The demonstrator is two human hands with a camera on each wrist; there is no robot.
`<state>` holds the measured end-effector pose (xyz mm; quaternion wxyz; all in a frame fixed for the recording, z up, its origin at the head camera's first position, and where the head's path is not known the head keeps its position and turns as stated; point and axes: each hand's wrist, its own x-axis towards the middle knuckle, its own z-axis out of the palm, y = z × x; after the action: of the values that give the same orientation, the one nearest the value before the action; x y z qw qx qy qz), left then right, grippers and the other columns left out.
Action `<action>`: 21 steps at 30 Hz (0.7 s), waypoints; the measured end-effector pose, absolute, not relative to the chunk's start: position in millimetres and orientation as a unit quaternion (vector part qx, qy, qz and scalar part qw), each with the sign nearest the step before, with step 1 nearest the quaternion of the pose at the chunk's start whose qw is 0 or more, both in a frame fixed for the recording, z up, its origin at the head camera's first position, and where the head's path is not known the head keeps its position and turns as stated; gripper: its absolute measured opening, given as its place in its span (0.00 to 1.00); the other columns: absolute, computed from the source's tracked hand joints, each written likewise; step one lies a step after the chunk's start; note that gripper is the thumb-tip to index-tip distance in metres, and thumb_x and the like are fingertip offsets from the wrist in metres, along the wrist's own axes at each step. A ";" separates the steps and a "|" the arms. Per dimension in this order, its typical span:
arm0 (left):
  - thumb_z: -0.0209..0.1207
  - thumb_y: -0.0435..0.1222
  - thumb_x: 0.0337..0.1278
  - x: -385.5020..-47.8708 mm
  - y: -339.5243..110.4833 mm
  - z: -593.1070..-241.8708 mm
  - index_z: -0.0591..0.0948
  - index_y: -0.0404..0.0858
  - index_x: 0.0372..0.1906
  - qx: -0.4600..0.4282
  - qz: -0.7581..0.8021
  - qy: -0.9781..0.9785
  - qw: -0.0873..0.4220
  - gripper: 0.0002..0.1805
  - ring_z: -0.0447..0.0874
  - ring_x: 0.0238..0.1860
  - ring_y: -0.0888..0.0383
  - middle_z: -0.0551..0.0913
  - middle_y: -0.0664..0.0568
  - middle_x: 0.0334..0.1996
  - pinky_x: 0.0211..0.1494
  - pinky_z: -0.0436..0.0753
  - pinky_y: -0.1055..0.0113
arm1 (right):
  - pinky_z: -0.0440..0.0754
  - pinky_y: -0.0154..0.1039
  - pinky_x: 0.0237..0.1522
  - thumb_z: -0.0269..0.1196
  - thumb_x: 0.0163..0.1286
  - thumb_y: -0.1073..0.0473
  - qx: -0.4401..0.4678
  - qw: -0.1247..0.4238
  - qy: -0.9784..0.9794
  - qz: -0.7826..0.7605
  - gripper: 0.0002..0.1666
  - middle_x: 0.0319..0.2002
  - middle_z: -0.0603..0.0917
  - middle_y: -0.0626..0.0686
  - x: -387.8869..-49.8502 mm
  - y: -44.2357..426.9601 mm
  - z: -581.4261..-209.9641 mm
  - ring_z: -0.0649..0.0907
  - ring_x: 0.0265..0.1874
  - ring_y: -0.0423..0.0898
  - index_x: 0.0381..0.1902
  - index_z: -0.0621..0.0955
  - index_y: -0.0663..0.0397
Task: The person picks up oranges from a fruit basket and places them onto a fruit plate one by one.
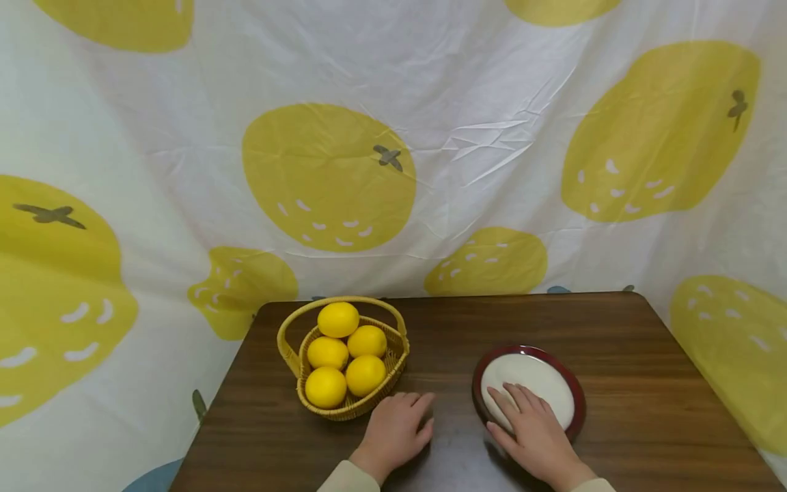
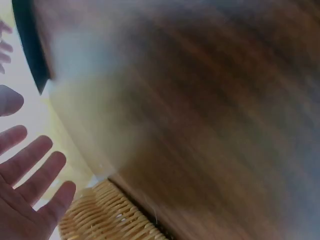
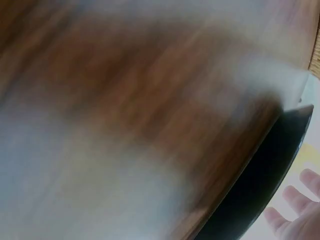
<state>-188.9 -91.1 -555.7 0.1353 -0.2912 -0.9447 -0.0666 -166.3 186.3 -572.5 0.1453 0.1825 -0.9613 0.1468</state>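
Note:
In the head view my left hand (image 1: 396, 432) is just right of the front of a wicker basket (image 1: 348, 413), with its fingers loosely extended and nothing held. The left wrist view shows the fingers of that hand (image 2: 35, 185) spread beside the woven side of the basket (image 2: 112, 215). Several yellow lemons (image 1: 326, 387) lie in the basket, under its arched handle. On the right, my right hand (image 1: 535, 434) reaches over the near left part of a round plate (image 1: 578, 403) with a white middle and a dark red rim. Its fingers are spread; whether they touch the plate I cannot tell.
Basket and plate stand on a dark brown wooden table (image 1: 443, 335), with a stretch of tabletop between them. A white cloth (image 1: 467, 89) printed with big lemons hangs behind the table and along both sides.

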 end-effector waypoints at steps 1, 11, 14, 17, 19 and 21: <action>0.62 0.47 0.64 -189.1 -92.9 -554.5 0.83 0.48 0.58 -0.294 -0.066 -0.941 0.151 0.19 0.86 0.41 0.57 0.88 0.57 0.43 0.46 0.84 0.60 | 0.75 0.63 0.58 0.65 0.69 0.42 0.185 0.154 -0.960 0.146 0.34 0.63 0.79 0.59 -165.8 186.9 -571.9 0.77 0.63 0.60 0.70 0.75 0.46; 0.66 0.45 0.62 -194.2 -101.6 -544.5 0.85 0.44 0.50 -0.296 -0.075 -0.934 0.186 0.15 0.83 0.33 0.58 0.87 0.56 0.35 0.40 0.84 0.65 | 0.80 0.61 0.50 0.70 0.64 0.45 0.168 0.201 -0.953 0.152 0.33 0.57 0.82 0.59 -166.3 199.1 -568.2 0.80 0.57 0.59 0.64 0.80 0.49; 0.66 0.45 0.61 -194.8 -103.2 -540.3 0.85 0.44 0.48 -0.295 -0.081 -0.932 0.195 0.14 0.82 0.32 0.59 0.86 0.57 0.33 0.39 0.84 0.66 | 0.79 0.61 0.50 0.71 0.62 0.46 0.162 0.213 -0.951 0.154 0.33 0.55 0.82 0.59 -166.9 204.1 -569.0 0.80 0.55 0.60 0.63 0.81 0.51; 0.67 0.44 0.60 -195.5 -105.0 -536.7 0.86 0.44 0.47 -0.292 -0.086 -0.931 0.202 0.14 0.81 0.31 0.59 0.85 0.56 0.32 0.39 0.83 0.66 | 0.79 0.61 0.50 0.72 0.60 0.47 0.157 0.227 -0.949 0.153 0.33 0.53 0.83 0.59 -167.4 208.5 -568.9 0.81 0.54 0.60 0.62 0.81 0.52; 0.68 0.45 0.59 -195.6 -106.4 -535.0 0.86 0.44 0.46 -0.291 -0.089 -0.930 0.206 0.13 0.80 0.31 0.59 0.85 0.56 0.32 0.39 0.83 0.66 | 0.79 0.61 0.49 0.72 0.59 0.48 0.155 0.237 -0.947 0.153 0.33 0.51 0.83 0.60 -167.6 211.0 -568.4 0.81 0.53 0.61 0.61 0.82 0.53; 0.68 0.45 0.59 -195.7 -107.8 -534.0 0.86 0.44 0.46 -0.291 -0.089 -0.929 0.210 0.13 0.80 0.31 0.58 0.85 0.56 0.32 0.38 0.83 0.66 | 0.79 0.60 0.48 0.73 0.59 0.49 0.150 0.242 -0.946 0.152 0.33 0.51 0.83 0.60 -167.2 213.5 -568.2 0.81 0.52 0.61 0.61 0.82 0.53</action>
<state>-195.7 -107.8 -534.0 0.2102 -0.2907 -0.9292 -0.0889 -167.2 213.5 -568.2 0.2424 0.1504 -0.9464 0.1515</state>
